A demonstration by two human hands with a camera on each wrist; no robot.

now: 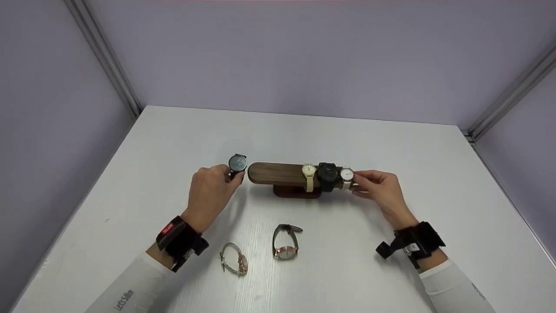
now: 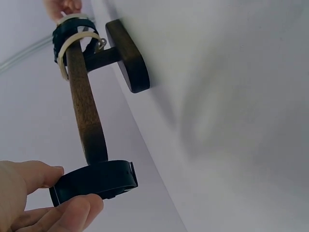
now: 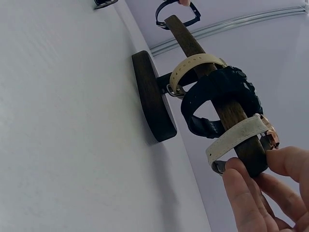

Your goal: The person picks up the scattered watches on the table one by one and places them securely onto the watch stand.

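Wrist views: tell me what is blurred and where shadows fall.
Left wrist view: the left hand is soft and close, its shadow smeared across the table. Right wrist view: right hand's fingertips blur; the wooden stand stays sharp, shadowing the tabletop faintly.

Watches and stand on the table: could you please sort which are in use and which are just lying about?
In use: black watch in left hand; wooden stand; white-strap watch at right hand.
Lying about: two watches on the table.

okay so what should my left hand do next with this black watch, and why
Probably slide the black watch rightward onto the wooden bar. Your left hand holds its closed strap at the bar's free end, and your right hand touches the far end.
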